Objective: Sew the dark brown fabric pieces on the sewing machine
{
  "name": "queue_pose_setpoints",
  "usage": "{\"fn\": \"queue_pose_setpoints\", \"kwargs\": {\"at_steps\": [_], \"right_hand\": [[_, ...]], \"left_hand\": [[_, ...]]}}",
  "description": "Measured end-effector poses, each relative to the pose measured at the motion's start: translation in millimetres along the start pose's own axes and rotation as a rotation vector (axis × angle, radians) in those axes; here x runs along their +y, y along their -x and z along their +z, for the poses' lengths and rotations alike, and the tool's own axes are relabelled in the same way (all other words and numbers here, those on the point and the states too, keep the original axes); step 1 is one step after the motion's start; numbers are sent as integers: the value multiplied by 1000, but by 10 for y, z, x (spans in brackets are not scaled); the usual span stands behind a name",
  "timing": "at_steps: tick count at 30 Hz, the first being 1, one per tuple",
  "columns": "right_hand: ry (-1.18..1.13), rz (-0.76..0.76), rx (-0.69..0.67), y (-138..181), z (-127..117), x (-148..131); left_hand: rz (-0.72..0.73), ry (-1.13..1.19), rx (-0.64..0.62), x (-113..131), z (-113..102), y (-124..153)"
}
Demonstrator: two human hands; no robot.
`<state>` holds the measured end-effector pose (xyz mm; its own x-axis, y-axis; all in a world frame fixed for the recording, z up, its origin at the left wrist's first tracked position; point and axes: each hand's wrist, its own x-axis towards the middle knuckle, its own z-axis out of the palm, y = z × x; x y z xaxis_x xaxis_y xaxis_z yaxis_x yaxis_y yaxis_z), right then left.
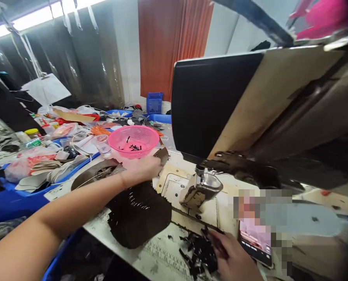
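My left hand (143, 168), smeared by motion, reaches across in front of a pink plastic basket (153, 138) with a few black scraps in it. A small dark brown piece (162, 155) is right at its fingertips; whether they grip it cannot be made out. Below that wrist lie dark brown, leather-like pieces (141, 222), the front one with ragged edges and short slits. My right hand (235, 255) is closed around something slim and dark, partly hidden by the fingers. It is beside a heap of black scraps (199, 249) on the machine table (159, 251).
A sewing machine (203, 187) with a large dark panel (215, 105) stands ahead to the right. A phone (256, 240) lies close by my right hand. Blue trays (71, 169) with bags, cords and pieces fill the left. A clear cup (102, 145) stands beside the basket.
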<state>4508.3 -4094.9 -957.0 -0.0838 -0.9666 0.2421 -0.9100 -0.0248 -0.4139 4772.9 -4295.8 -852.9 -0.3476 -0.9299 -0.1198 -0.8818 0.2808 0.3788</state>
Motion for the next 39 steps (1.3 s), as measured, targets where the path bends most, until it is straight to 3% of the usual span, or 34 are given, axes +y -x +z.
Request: {"fn": "queue_pose_setpoints", "kwargs": {"at_steps": [5, 9, 15, 18, 20, 23, 27, 31, 39], "right_hand": [[234, -57, -177, -53, 279, -422], [250, -124, -270, -63, 348, -583], [95, -159, -216, -79, 248, -519], [-304, -206, -194, -48, 189, -512], [-574, -90, -161, -19, 167, -549], [-827, 194, -59, 9, 134, -636], [-938, 287, 2, -11, 64, -675], [-902, 279, -77, -47, 27, -618], [-907, 213, -15, 40, 67, -747]], "left_hand": [[304, 21, -133, 206, 523, 948], [271, 176, -176, 208, 889, 1273], [219, 514, -87, 262, 1107, 1240], [143, 983, -246, 359, 1133, 1176], [100, 1274, -353, 422, 1129, 1150], [4, 1486, -354, 482, 1101, 1146], [-79, 1558, -301, 510, 1062, 1159], [-69, 1574, -300, 518, 1073, 1156], [5, 1382, -106, 481, 1145, 1130]]}}
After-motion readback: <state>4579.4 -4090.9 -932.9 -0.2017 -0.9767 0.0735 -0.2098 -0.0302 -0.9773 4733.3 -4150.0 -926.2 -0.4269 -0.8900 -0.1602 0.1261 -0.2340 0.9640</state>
